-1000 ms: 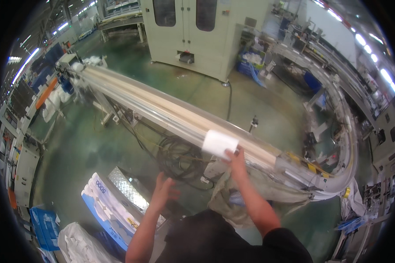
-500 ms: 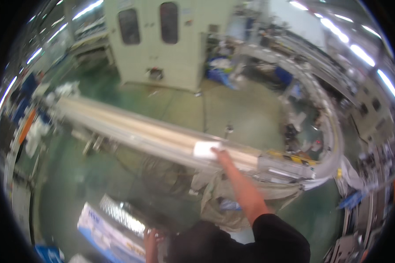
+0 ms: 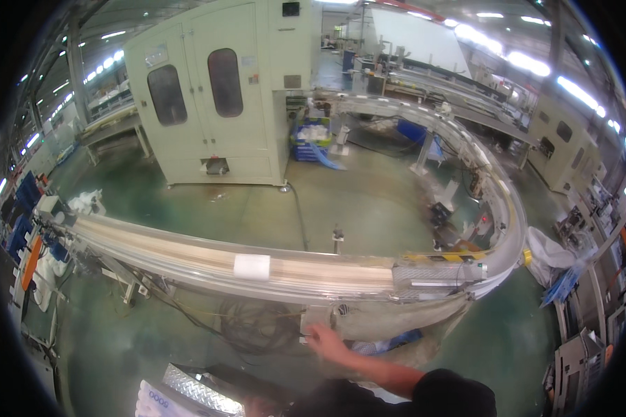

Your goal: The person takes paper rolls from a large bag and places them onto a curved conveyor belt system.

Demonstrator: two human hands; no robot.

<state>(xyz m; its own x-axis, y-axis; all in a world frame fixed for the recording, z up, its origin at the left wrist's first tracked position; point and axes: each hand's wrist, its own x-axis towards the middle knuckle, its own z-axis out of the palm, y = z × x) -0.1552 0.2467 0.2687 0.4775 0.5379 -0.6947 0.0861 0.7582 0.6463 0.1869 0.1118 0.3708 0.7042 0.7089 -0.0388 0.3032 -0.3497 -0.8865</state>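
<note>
green floor (image 3: 153, 207), bright ceiling lights (image 3: 528, 63)

A black short-sleeved top (image 3: 455, 395) is worn; the right forearm (image 3: 386, 373) and right hand (image 3: 323, 341) are uncovered.

There is one right hand (image 3: 325, 342) and one left hand (image 3: 259, 406), so that makes two hands. I count one white roll (image 3: 252, 267), one long belt (image 3: 327, 275) under it, one curved track (image 3: 497, 182) and one shiny metal plate (image 3: 203, 391). Behind the belt is one big pale machine (image 3: 259, 163) with two tall dark windows (image 3: 225, 82), and one blue crate (image 3: 305, 150) beside it.
</note>
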